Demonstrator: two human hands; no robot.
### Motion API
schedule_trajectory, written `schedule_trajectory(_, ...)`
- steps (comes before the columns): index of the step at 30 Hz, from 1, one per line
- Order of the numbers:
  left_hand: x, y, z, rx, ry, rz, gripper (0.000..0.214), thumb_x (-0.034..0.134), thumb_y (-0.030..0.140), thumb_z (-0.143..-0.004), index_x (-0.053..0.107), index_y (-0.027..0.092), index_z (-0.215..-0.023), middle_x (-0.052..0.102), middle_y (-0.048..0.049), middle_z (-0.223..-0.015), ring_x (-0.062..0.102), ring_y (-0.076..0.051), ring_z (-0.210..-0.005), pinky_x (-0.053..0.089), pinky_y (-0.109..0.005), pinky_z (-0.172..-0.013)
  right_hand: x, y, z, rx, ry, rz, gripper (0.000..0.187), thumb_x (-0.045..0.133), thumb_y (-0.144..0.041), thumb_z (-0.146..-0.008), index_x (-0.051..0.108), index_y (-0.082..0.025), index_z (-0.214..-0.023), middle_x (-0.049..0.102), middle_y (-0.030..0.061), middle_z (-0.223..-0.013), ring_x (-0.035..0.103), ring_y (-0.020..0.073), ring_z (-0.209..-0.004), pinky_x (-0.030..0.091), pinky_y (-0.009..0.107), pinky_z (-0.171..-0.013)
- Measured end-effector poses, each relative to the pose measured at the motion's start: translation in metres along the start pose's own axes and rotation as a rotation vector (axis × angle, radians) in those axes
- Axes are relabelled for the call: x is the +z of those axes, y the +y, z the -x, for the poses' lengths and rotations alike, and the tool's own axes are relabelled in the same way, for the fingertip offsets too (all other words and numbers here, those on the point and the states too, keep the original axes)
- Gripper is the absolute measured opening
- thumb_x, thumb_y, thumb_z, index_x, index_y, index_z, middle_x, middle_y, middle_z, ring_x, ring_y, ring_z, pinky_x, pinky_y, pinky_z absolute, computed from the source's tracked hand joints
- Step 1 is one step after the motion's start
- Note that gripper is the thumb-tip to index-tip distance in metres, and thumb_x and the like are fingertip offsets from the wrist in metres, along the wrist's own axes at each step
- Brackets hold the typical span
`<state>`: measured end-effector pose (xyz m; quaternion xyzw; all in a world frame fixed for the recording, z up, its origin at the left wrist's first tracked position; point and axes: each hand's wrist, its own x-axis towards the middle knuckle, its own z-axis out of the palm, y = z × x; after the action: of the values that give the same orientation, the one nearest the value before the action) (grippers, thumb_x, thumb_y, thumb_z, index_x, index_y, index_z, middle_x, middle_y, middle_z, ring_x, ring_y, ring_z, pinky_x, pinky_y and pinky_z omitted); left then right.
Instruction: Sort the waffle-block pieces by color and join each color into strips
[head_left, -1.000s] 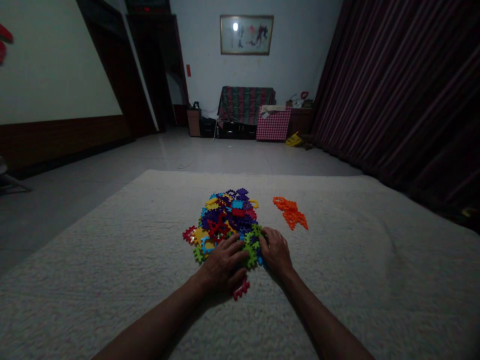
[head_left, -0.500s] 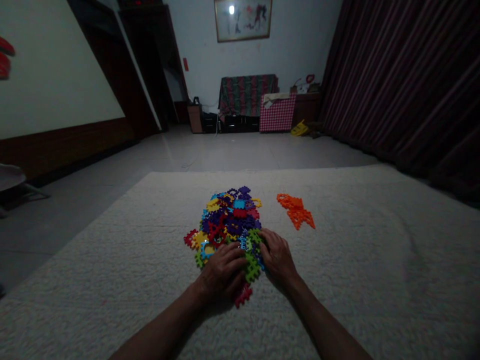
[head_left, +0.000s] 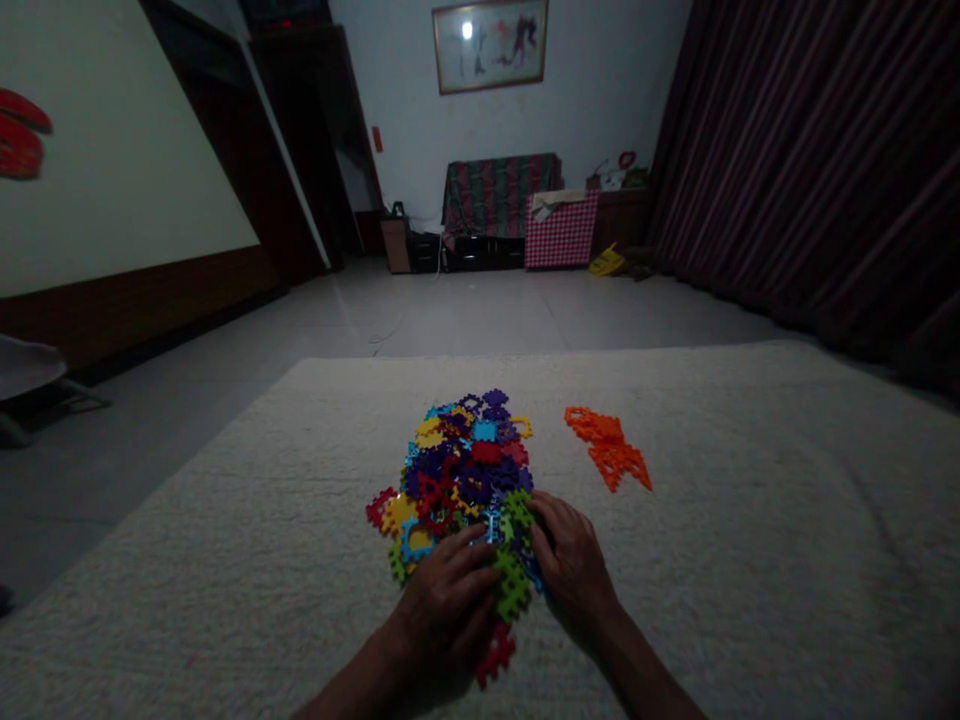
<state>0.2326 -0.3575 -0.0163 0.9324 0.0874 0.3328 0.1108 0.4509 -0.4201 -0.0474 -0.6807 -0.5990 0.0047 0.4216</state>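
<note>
A pile of flat plastic interlocking pieces with toothed edges, in purple, red, yellow, blue and green, lies in front of me. My left hand rests on the near side of the pile, fingers stretched and slightly apart, beside a green interlocking piece. Part of a red interlocking piece shows beyond its lower edge. At the pile's right edge, my right hand has its bent fingers and thumb around another green interlocking piece. What lies under both palms is hidden.
Several orange interlocking pieces lie apart, right of the pile. All rest on a pale textured mat over a tiled floor. A chair-like object stands at left, a dark curtain at right, low covered furniture behind.
The view has tilted slightly, so the whole scene sits lower. Both hands stay at nearly the same spots on the pile, and the pieces look almost unmoved.
</note>
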Motion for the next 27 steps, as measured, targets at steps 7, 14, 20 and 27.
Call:
schedule_trajectory(7, 0.002, 0.002, 0.0, -0.03, 0.014, -0.024, 0.029, 0.054, 0.013, -0.087, 0.061, 0.018, -0.115, 0.068, -0.0143, -0.12, 0.053, -0.029, -0.131, 0.056, -0.048, -0.1, -0.005, 0.0, 0.009, 0.016, -0.006, -0.07, 0.027, 0.05, -0.023, -0.091, 0.064, -0.025, -0.115, 0.066, 0.0079, -0.126, 0.06, 0.0243, -0.117, 0.047, 0.044, -0.1)
schedule_trajectory(14, 0.004, 0.002, -0.003, 0.021, -0.015, -0.052, 0.024, 0.054, 0.014, -0.087, 0.063, 0.017, -0.109, 0.068, -0.0132, -0.118, 0.053, -0.028, -0.129, 0.053, -0.047, -0.102, -0.004, 0.001, 0.005, 0.008, 0.008, -0.117, 0.025, 0.052, -0.02, -0.088, 0.065, -0.023, -0.109, 0.067, 0.0084, -0.124, 0.061, 0.0239, -0.116, 0.046, 0.045, -0.102)
schedule_trajectory(20, -0.001, -0.005, -0.004, 0.009, 0.038, -0.138, 0.024, 0.054, 0.02, -0.088, 0.066, 0.02, -0.109, 0.069, -0.0131, -0.121, 0.06, -0.028, -0.121, 0.048, -0.051, -0.101, -0.001, 0.003, 0.004, -0.002, 0.019, -0.151, 0.023, 0.053, -0.021, -0.085, 0.067, -0.023, -0.103, 0.069, 0.0091, -0.119, 0.063, 0.0255, -0.113, 0.047, 0.048, -0.101)
schedule_trajectory(27, -0.036, -0.11, -0.047, -0.387, 0.169, -0.104, 0.027, 0.052, 0.032, -0.089, 0.071, 0.022, -0.106, 0.07, -0.0093, -0.12, 0.065, -0.023, -0.113, 0.052, -0.039, -0.1, -0.004, 0.011, -0.015, 0.051, 0.162, -0.227, 0.026, 0.053, -0.029, -0.086, 0.067, -0.021, -0.107, 0.064, 0.0128, -0.126, 0.061, 0.025, -0.117, 0.052, 0.042, -0.097)
